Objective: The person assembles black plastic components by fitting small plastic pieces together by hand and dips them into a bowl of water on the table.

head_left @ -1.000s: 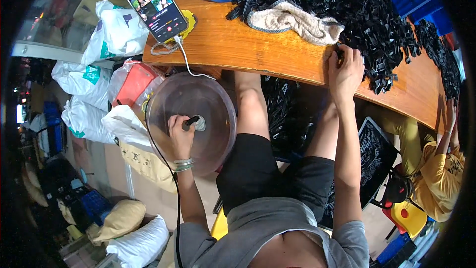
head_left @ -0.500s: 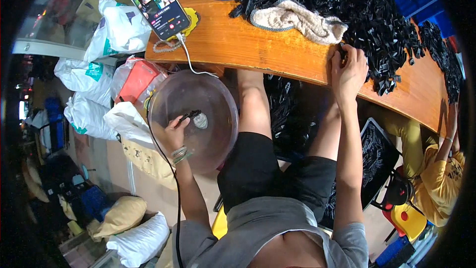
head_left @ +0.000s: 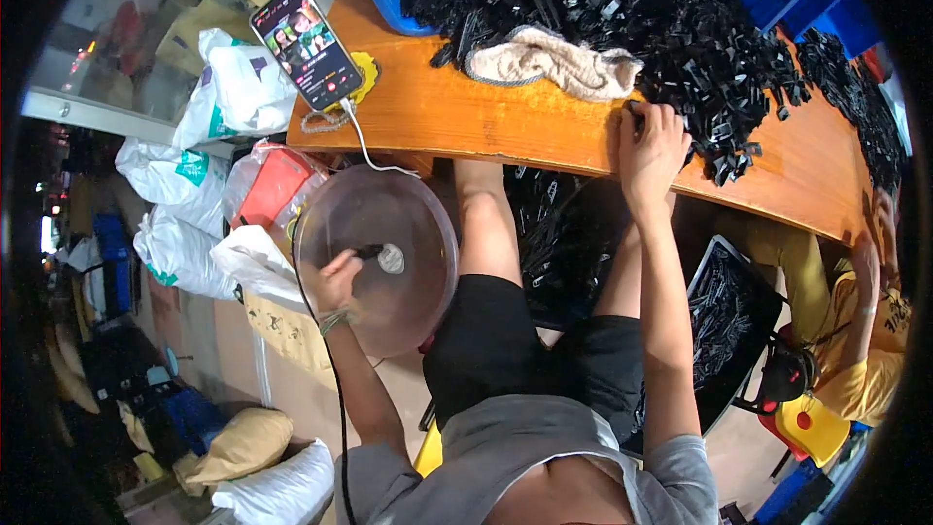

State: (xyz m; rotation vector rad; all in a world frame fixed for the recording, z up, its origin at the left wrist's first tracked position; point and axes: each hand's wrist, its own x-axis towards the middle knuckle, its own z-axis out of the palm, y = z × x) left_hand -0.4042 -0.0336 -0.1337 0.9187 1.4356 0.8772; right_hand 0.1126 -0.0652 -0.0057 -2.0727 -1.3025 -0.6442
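My left hand (head_left: 337, 280) reaches over a round, see-through plastic tub (head_left: 445, 284), slightly blurred. A small black plastic piece (head_left: 368, 252) sits at its closed fingertips, beside a pale round patch (head_left: 391, 259) in the tub's middle. My right hand (head_left: 654, 151) rests at the front edge of the wooden table (head_left: 418, 102), with its fingers curled down. Against its thumb and index finger is a dark plastic piece (head_left: 637, 117), mostly covered by the hand. Just past that hand spreads a big heap of black plastic pieces (head_left: 593, 0).
A cream cloth (head_left: 554, 63) lies before the heap. A lit phone (head_left: 306, 49) with a white cable stands at the table's left. White bags (head_left: 180, 243) crowd the left side. Below right is a black tray (head_left: 724, 282) of pieces. A co-worker in yellow (head_left: 865, 331) sits at far right.
The whole view has shifted a little. The black piece at my left fingertips has turned from slanting to nearly level. My right hand stays at the table edge beside the heap.
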